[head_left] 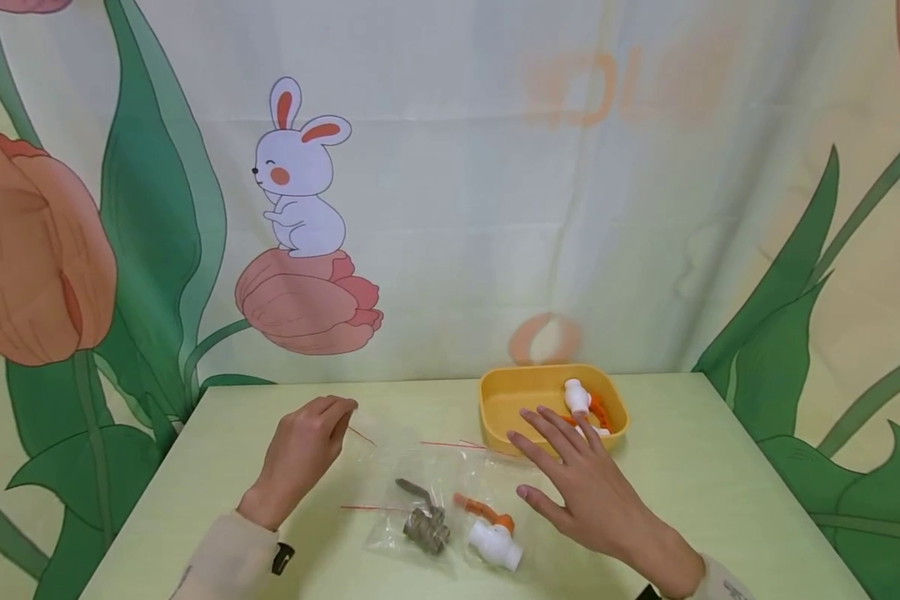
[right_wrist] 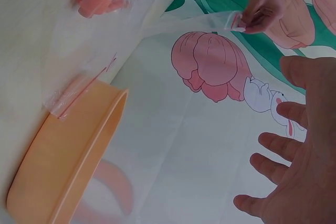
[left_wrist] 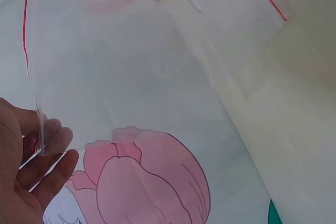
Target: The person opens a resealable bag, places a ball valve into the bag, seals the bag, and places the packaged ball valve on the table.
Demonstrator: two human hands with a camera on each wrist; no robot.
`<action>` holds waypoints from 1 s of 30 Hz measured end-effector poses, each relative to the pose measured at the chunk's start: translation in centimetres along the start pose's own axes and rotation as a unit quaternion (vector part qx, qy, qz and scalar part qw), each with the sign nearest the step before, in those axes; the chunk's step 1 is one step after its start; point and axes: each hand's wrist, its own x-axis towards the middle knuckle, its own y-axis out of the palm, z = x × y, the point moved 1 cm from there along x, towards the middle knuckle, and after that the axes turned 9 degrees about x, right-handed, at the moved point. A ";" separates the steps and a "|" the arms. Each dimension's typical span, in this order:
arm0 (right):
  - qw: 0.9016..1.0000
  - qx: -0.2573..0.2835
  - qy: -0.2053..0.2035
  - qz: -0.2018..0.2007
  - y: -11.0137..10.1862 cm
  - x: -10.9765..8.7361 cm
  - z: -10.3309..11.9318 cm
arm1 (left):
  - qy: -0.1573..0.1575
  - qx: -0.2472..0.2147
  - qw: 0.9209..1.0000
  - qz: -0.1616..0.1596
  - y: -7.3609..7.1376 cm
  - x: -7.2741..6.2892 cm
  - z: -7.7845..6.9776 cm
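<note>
One clear, flat plastic bag with a red seal line (left_wrist: 121, 72) is held over the pale green table (head_left: 232, 425), pinched near a corner by the left hand (head_left: 303, 454). Beside it lie a grey metal lever valve (head_left: 426, 530) and a white plastic valve with an orange handle (head_left: 495, 546), both bagged. Fingers spread wide, the right hand (head_left: 588, 487) hovers near a yellow plastic tray (head_left: 489, 421) holding white-and-orange pieces (head_left: 577, 398)

A makeshift tabletop work corner, screened by hanging cloth (head_left: 450, 200) printed with tulips (head_left: 37, 258) and a rabbit (head_left: 307, 225). The pale table (head_left: 705, 467) bears bagged valves (head_left: 426, 531) and a yellow tray (head_left: 489, 421); home or studio, I cannot tell.
</note>
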 end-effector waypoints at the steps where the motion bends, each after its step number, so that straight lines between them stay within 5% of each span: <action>1: 1.000 0.001 0.001 0.000 0.0 0.0 0.0 | -0.002 0.001 1.000 -0.005 -0.1 0.2 -0.1; 15: 1.000 0.001 -0.001 0.003 -0.5 0.4 0.1 | -0.017 -0.013 0.997 -0.080 -2.0 2.4 -2.0; 30: 1.000 0.007 0.005 -0.015 -1.4 1.8 0.7 | -0.043 -0.072 0.985 -0.149 -1.8 4.6 -5.8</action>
